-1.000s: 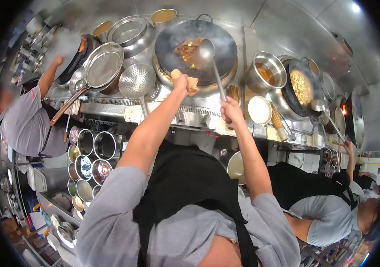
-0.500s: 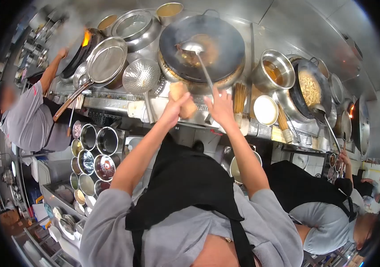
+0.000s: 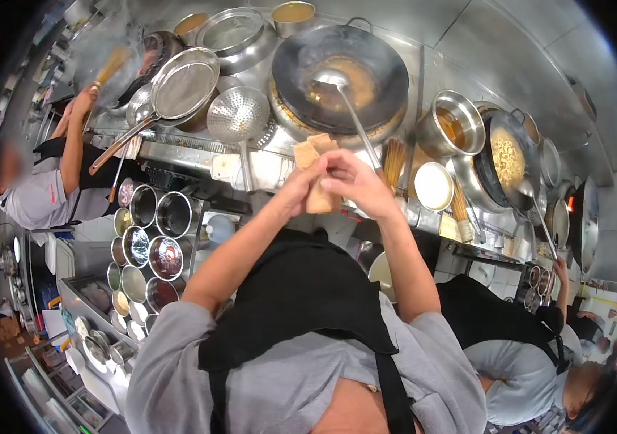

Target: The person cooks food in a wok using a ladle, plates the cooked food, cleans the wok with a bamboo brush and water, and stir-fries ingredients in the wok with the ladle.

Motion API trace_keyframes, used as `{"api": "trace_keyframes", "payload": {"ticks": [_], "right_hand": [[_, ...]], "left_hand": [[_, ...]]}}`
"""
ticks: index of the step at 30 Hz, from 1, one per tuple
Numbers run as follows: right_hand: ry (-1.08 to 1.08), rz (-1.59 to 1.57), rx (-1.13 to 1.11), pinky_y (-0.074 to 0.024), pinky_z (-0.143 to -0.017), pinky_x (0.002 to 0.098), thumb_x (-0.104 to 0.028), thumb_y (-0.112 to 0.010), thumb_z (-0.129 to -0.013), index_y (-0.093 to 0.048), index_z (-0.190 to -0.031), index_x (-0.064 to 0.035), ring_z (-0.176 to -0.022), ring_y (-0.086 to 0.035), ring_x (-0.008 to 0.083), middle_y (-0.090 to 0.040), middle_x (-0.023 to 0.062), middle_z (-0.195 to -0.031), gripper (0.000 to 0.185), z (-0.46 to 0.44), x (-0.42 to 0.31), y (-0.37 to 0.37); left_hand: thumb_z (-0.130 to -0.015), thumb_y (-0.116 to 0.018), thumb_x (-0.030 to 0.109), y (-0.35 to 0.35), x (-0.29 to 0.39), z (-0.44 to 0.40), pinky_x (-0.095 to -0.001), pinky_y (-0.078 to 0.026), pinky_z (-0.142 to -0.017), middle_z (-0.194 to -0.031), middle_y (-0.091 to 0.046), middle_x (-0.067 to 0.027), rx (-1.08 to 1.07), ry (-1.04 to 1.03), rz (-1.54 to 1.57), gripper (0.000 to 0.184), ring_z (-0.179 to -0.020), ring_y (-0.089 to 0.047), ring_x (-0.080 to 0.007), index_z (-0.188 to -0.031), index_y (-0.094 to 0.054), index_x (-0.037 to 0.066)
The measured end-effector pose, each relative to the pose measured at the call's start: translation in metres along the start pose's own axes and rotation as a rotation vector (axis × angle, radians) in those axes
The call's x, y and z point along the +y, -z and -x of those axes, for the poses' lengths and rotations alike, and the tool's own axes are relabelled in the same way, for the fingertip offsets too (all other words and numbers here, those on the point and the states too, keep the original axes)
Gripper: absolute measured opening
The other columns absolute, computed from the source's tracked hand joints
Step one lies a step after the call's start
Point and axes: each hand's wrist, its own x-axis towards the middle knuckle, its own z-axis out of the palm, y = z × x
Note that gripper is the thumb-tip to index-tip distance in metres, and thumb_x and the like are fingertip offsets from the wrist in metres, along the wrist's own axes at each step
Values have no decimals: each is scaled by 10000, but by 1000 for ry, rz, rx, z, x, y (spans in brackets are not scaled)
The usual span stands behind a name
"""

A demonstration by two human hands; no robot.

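A folded tan cloth is held in my left hand, in front of the big wok. My right hand meets it there, with its fingers bent against the cloth's upper part. The dark wok holds brown liquid and gives off steam. Resting in it is a metal ladle, whose handle slants down over the rim behind my right hand; no hand is on it. A bamboo brush stands just right of the handle.
A perforated skimmer and a mesh strainer lie left of the wok. On the right are a steel pot, a white bowl and a noodle wok. One co-worker holds a brush at left; another ladles at right.
My right hand has let go of the ladle and moved left to the cloth. My left hand has drawn the cloth back from the wok's rim. The left co-worker has raised a brush.
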Motion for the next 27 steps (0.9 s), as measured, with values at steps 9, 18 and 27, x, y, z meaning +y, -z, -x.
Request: {"api": "trace_keyframes", "payload": {"ticks": [9, 18, 27], "right_hand": [[-558, 839, 219, -461, -435, 327, -208, -582, -913, -419, -1278, 12, -452, -524, 209, -591, 107, -770, 456, -23, 88, 97], [-243, 1133, 198, -473, -829, 485, -213, -565, -894, -430, -1298, 2, -951, -596, 467, -624, 306, -1012, 478, -52, 85, 108], [-590, 465, 102, -400, -389, 334, -211, -571, -925, -533, -1149, -30, -432, -523, 181, -512, 40, -595, 290, 69, 23, 120]], "left_hand": [[-922, -586, 329, 11, 58, 59, -362, -549, -700, -1017, -659, -148, 98, 128, 11, 402, -799, -646, -217, -1213, -473, 75], [-892, -570, 239, 17, 54, 87, -363, -546, -698, -1015, -653, -164, 205, 222, 7, 415, -779, -637, -242, -1241, -452, 46], [-886, -580, 221, 27, 40, 110, -356, -550, -683, -987, -644, -170, 285, 174, 97, 437, -767, -633, -249, -1267, -447, 52]]}}
